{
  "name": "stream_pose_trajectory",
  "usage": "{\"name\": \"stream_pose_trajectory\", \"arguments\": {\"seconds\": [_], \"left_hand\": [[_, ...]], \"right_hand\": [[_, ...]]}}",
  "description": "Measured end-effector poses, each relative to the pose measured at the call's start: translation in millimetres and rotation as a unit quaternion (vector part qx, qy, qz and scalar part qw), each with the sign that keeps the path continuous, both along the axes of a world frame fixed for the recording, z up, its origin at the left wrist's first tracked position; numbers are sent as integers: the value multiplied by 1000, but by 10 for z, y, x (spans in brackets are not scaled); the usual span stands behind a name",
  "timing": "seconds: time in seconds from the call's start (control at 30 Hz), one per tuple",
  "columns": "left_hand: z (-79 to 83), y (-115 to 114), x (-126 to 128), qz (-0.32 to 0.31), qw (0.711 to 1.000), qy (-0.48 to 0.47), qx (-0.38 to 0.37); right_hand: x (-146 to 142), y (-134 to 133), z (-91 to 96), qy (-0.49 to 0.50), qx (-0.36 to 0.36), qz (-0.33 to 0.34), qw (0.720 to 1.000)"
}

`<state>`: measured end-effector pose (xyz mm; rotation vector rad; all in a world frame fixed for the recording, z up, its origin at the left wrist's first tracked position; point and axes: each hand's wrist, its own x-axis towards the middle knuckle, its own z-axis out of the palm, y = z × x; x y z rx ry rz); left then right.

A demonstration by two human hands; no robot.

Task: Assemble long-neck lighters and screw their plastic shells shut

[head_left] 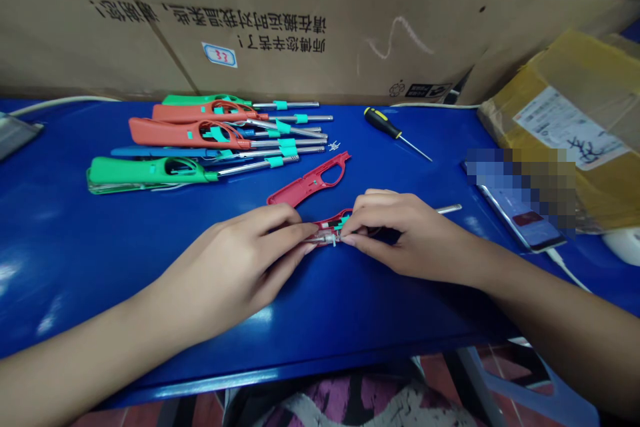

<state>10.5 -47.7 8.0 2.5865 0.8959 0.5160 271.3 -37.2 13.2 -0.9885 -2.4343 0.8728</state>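
Observation:
An opened red long-neck lighter (327,223) lies between my hands near the table's front, its inner parts showing and its metal tube reaching out to the right. My left hand (245,254) is closed on the left end of this lighter, fingertips at a clear and metal inner part (323,238). Over the right part, my right hand (395,227) pinches at the inside beside a green piece; what its fingertips hold is too small to make out. Just behind lies the loose red casing half (313,180), hollow side up.
Several green, orange and blue long lighters (190,134) lie in a pile at the back left, with small white bits (334,146) beside them. A black-and-yellow screwdriver (387,126), a phone (520,207) on a cable and a taped box (565,120) are rightward. A large carton (300,67) stands behind.

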Motion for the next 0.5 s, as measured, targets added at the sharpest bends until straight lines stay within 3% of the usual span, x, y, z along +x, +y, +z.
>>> {"name": "stream_pose_trajectory", "arguments": {"seconds": [0.5], "left_hand": [[-22,0,20,-9,1000,-18,-4]], "right_hand": [[-2,-1,-31,0,-6,14,1000]]}}
